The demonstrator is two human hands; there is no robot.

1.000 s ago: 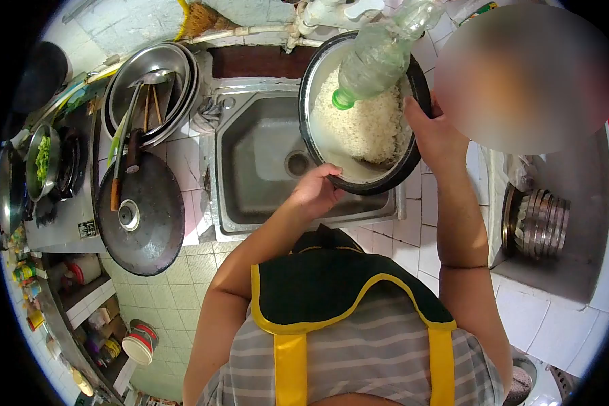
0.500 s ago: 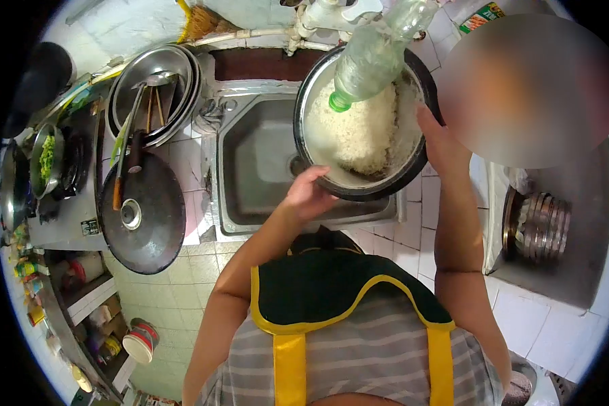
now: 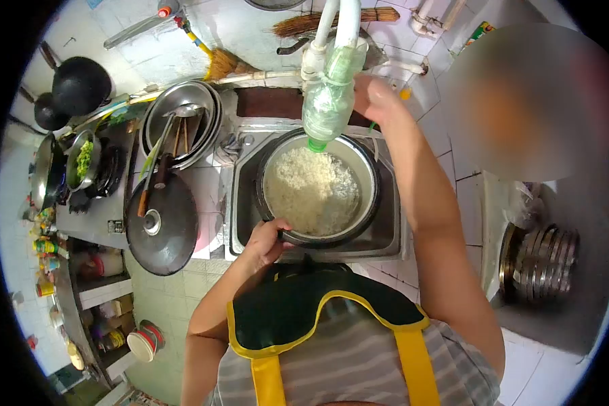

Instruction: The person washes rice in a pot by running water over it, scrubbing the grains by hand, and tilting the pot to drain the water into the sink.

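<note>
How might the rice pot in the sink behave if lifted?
The pot is probably heavy, with rice and what looks like water inside. Open on top, it could slosh if tilted. Its evenly round shape suggests little flex.

A kitchen, plain and well used

I'm standing in a kitchen, and the tiled counter (image 3: 208,181) says so first. A metal sink (image 3: 243,203) is let into it, with a pot (image 3: 370,196) of wet rice (image 3: 304,177) sitting in the basin. Toward the counter's back edge, left of the sink, nested metal bowls (image 3: 214,132) hold a ladle (image 3: 187,110); a dark knobbed lid (image 3: 171,240) juts past the front edge. Farther left, over the stove (image 3: 91,215), a pan (image 3: 80,183) carries cut greens (image 3: 84,160). A black wok (image 3: 81,85) hangs on the wall behind. Whether this serves a home or an eatery, I can't tell.
</note>
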